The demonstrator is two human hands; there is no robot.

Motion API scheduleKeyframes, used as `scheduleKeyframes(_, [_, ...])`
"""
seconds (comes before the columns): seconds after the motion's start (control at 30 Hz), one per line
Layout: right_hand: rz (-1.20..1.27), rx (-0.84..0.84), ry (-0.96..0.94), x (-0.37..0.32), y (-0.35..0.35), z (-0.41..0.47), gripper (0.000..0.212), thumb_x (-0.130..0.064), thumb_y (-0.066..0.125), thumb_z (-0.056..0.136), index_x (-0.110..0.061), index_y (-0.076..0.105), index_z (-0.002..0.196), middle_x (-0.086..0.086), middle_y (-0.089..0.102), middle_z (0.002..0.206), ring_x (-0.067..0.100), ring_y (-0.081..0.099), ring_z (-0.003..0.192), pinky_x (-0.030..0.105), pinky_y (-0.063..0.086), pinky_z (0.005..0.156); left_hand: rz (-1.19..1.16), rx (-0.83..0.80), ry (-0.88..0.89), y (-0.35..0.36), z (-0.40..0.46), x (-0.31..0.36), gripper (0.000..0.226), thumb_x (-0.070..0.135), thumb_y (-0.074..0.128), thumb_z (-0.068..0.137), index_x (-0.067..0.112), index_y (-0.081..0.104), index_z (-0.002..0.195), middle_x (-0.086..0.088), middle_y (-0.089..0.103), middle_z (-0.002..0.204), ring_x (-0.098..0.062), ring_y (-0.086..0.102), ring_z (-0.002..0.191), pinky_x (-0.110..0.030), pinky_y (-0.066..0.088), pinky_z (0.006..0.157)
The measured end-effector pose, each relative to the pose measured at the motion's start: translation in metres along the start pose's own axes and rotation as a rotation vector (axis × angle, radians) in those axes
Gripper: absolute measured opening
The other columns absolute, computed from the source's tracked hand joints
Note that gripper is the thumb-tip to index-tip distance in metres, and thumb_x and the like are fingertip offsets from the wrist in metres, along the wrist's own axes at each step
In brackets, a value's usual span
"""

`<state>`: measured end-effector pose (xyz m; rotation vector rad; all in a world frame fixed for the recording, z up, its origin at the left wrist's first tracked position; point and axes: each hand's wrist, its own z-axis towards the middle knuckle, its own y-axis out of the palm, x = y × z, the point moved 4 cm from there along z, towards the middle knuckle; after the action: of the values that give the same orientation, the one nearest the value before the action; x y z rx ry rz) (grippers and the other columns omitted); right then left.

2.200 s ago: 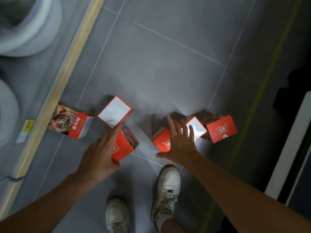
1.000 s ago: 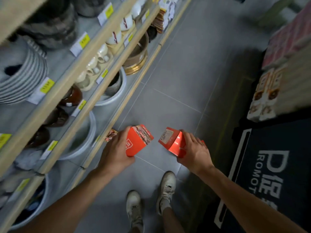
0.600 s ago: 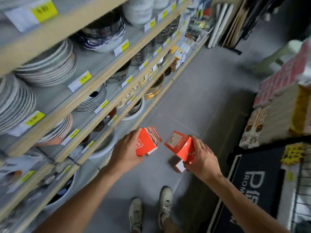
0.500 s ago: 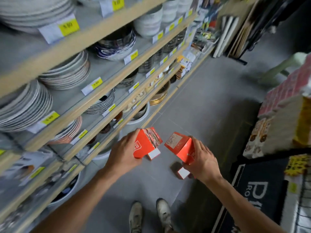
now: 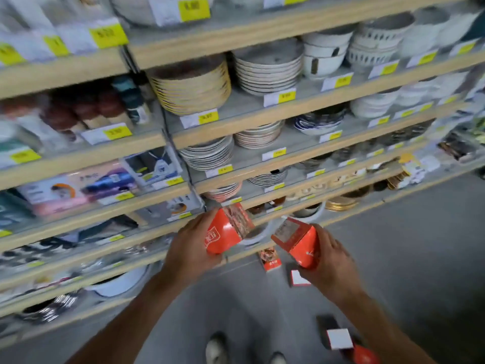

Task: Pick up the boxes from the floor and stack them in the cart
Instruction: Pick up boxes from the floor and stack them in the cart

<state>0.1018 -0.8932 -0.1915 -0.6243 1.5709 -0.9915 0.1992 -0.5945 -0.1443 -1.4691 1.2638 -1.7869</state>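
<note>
The left hand (image 5: 193, 248) has its grip clamped on a red box (image 5: 227, 231), thumb along the near face and the fingers wrapped behind it, so the box stands tilted with its picture side facing up and right. The right hand (image 5: 331, 261) grips a second red box (image 5: 296, 241) from the right side, fingers curled over its far edge; this box leans the other way, its label face turned up and left. The two held boxes are near each other but apart, both raised well above the floor (image 5: 420, 258).

Below them, three more boxes lie on the grey floor. One small box (image 5: 269, 258) sits close to the foot of the shelves, showing a food picture. Another box (image 5: 298, 278) lies just beside it, partly hidden by the right hand, its white face up. A third box (image 5: 341, 340) lies nearer the person, beside the right forearm, also white face up.

Two white shoes (image 5: 216, 350) show at the bottom edge. Behind everything run wooden shelves (image 5: 236, 127) stacked with plates (image 5: 194, 88) and bowls (image 5: 325, 53), with yellow price tags along the edges. The whole view is blurred.
</note>
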Motion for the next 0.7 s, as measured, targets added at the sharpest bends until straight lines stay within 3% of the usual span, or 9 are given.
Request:
scheduleKeyframes(0.2, [0.020, -0.133, -0.251, -0.117, 0.034, 0.021, 0.096, -0.031, 0.089, 0.060, -0.023, 0.042, 0.142, 0.000, 0.061, 0.128, 0.028, 0.060, 0.115, 0.038, 0.048, 0.091, -0.038, 0.201, -0.238, -0.072, -0.073, -0.070, 0.106, 0.029, 0.087, 0.064, 0.036, 0.028, 0.151, 0.000, 0.051, 0.143, -0.023, 0.055, 0.122, -0.039, 0.051, 0.095])
scheduleKeyframes(0.37, [-0.033, -0.232, -0.449, -0.220, 0.080, 0.011, 0.106, -0.042, 0.090, 0.058, -0.026, 0.034, 0.147, -0.001, 0.058, 0.134, 0.026, 0.059, 0.118, 0.036, 0.049, 0.091, -0.093, 0.348, -0.409, -0.115, -0.153, -0.139, 0.098, 0.024, 0.081, 0.062, 0.032, 0.035, 0.148, 0.004, 0.057, 0.133, -0.020, 0.056, 0.115, -0.036, 0.052, 0.089])
scheduleKeyframes(0.5, [-0.075, -0.296, -0.606, -0.309, 0.117, -0.014, 0.112, -0.059, 0.088, 0.061, -0.030, 0.027, 0.150, -0.002, 0.055, 0.140, 0.024, 0.060, 0.118, 0.037, 0.053, 0.089, -0.142, 0.456, -0.524, -0.145, -0.218, -0.202, 0.097, 0.035, 0.073, 0.056, 0.031, 0.038, 0.146, 0.001, 0.060, 0.130, -0.024, 0.060, 0.112, -0.041, 0.055, 0.085])
scheduleKeyframes(0.7, [-0.067, -0.372, -0.774, -0.434, 0.183, -0.062, 0.107, -0.061, 0.087, 0.061, -0.032, 0.030, 0.147, -0.001, 0.057, 0.135, 0.025, 0.063, 0.113, 0.035, 0.053, 0.082, -0.167, 0.586, -0.726, -0.186, -0.320, -0.282, 0.102, 0.020, 0.083, 0.061, 0.027, 0.036, 0.151, -0.004, 0.056, 0.136, -0.027, 0.056, 0.119, -0.032, 0.047, 0.089])
